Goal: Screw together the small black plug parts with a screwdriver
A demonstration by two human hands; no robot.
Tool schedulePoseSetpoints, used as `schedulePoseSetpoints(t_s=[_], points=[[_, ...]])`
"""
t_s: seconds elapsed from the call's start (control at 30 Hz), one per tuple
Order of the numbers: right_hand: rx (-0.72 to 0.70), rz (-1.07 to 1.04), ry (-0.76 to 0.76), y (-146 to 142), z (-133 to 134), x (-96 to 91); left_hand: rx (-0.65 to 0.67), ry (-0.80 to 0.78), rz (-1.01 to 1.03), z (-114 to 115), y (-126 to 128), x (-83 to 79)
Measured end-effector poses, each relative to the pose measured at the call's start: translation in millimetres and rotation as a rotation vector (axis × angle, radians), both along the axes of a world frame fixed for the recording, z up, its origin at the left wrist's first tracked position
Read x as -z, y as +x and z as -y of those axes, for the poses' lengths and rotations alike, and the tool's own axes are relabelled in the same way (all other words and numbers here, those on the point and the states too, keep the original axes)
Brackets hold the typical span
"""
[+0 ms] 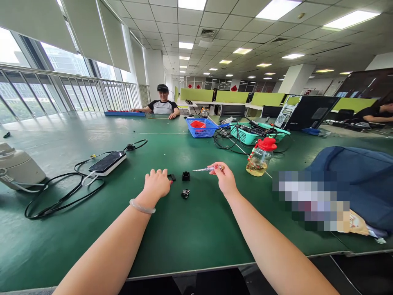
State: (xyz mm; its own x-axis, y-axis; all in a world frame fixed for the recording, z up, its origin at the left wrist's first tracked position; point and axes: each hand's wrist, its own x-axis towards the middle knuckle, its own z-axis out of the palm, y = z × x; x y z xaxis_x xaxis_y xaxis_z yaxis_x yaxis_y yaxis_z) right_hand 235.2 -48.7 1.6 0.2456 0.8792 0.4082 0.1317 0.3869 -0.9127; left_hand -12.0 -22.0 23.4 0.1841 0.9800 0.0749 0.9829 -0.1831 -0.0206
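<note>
My left hand (157,183) rests palm down on the green table, its fingers stretched forward and slightly apart. A small flat black part (172,177) lies against its thumb side; whether the hand grips it is hard to make out. My right hand (226,178) pinches a slim screwdriver (203,169) by its handle, with the thin metal shaft pointing left. Just left of the screwdriver's tip stands a small square black housing (186,176). Nearer to me lies another small black piece (185,194) with shiny metal bits.
A bottle with a red lid (259,159) and a dark blue bag (356,180) are at right. Farther back stand a blue basket (201,132) and a green basket of cables (245,137). Left are a phone-like device (108,162) with cables and a white appliance (20,168). A person (162,104) sits opposite.
</note>
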Motion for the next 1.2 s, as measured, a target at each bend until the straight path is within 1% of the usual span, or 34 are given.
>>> schedulePoseSetpoints(t_s=[0.1,0.2,0.3,0.4,0.6,0.67,0.73,0.8,0.87,0.9,1.03,1.2], points=[[0.0,-0.006,-0.007,-1,0,-0.3,0.176,0.01,0.131,-5,4,5.6],[0.005,0.001,0.0,0,1,-0.3,0.324,-0.095,0.233,-10,7,12.1],[0.016,-0.01,0.003,1,1,-0.6,0.399,-0.167,0.281,-10,9,15.1],[0.029,-0.029,0.006,3,0,-1.5,0.471,-0.163,0.323,-5,13,14.6],[0.036,-0.019,0.005,5,0,-1.6,0.607,-0.158,0.306,9,21,10.0],[0.027,-0.031,0.002,6,-2,-0.6,0.63,-0.16,0.304,12,23,9.3],[0.015,-0.081,-0.001,9,-5,1.1,0.618,-0.15,0.295,14,25,9.7],[0.006,-0.215,-0.032,14,-10,3.9,0.588,-0.14,0.273,15,28,10.8],[0.009,-0.43,-0.107,21,-15,8.3,0.564,-0.136,0.257,16,30,12.1],[0.018,-0.466,-0.125,25,-18,10.9,0.555,-0.132,0.261,16,31,12.7],[0.035,-0.531,-0.141,36,-24,21.2,0.542,-0.071,0.326,16,34,15.6],[-0.01,-0.563,-0.133,36,-24,25.7,0.573,-0.011,0.327,18,39,18.7]])
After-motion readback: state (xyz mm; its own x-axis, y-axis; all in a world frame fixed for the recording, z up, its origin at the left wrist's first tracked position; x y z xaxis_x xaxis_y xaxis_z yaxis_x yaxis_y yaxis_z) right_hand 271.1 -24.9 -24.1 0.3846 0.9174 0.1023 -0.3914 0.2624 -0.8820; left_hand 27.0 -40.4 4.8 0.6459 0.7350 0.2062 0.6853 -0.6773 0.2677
